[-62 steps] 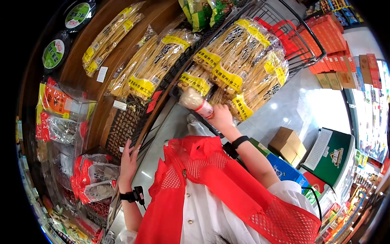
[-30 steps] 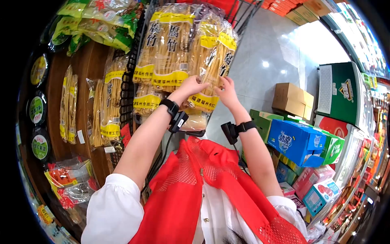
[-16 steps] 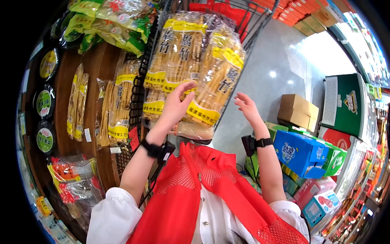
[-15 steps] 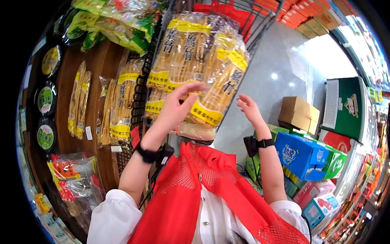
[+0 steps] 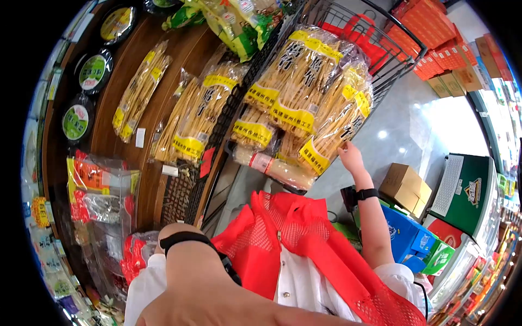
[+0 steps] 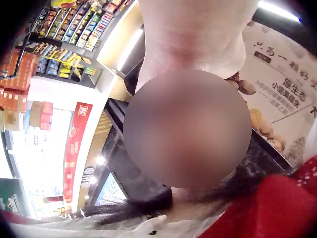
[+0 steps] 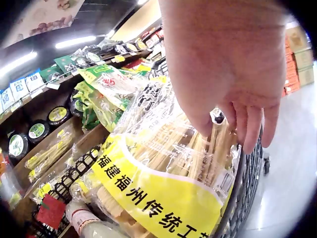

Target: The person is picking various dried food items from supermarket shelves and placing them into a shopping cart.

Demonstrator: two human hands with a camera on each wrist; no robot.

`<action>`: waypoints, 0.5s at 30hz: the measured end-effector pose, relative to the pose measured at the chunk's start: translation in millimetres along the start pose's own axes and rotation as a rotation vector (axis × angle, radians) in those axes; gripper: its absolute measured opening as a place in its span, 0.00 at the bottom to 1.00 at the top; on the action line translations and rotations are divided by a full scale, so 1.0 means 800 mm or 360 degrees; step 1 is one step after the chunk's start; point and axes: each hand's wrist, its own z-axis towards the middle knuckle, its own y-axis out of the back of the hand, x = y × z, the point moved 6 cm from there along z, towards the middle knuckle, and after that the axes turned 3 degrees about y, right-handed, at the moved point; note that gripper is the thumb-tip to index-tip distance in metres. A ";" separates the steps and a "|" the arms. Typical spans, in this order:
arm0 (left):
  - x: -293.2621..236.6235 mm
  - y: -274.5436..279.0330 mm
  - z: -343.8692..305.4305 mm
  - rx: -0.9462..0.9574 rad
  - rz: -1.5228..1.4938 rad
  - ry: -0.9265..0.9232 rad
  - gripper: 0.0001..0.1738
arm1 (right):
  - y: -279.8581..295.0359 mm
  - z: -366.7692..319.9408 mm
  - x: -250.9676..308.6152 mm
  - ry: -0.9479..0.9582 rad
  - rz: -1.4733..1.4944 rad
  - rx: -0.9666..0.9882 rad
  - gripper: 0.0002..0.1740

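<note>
Several clear bags of dried bean-curd sticks [image 5: 304, 92] with yellow labels fill a black wire basket [image 5: 402, 60]. My right hand [image 5: 348, 155] reaches up to the lower right bag, its straight fingers against the wrapper. In the right wrist view the fingers [image 7: 242, 114] hang relaxed over the bag [image 7: 158, 193] beside the basket wire [image 7: 245, 193]. My left arm is lifted close to the head camera, showing only the black wrist band [image 5: 182, 239]. The left wrist view shows the heel of the left hand [image 6: 193, 29], with the fingers out of sight.
A wooden shelf on the left carries more stick bags [image 5: 190, 119], round black tubs [image 5: 79, 117] and red packets [image 5: 98, 185]. A pale roll pack [image 5: 277, 165] lies under the basket bags. A cardboard box [image 5: 405, 187], blue carton [image 5: 405, 233] and green case [image 5: 467, 193] stand on the floor at right.
My left hand has come off the bags and swung down and back toward my head. The right hand now touches the lower right bag. The view has tilted left.
</note>
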 end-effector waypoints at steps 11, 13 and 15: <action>-0.231 -0.022 -0.064 -0.0485 0.0891 -0.0512 0.21 | 0.459 -0.081 0.118 0.0857 -0.0201 -0.1459 0.16; -0.261 -0.040 -0.060 -0.0543 0.1044 -0.0633 0.21 | 0.537 -0.185 0.192 0.0987 0.0076 -0.1724 0.16; -0.279 -0.060 -0.046 -0.0581 0.1141 -0.0695 0.20 | 0.561 -0.234 0.231 0.1074 0.0172 -0.1715 0.16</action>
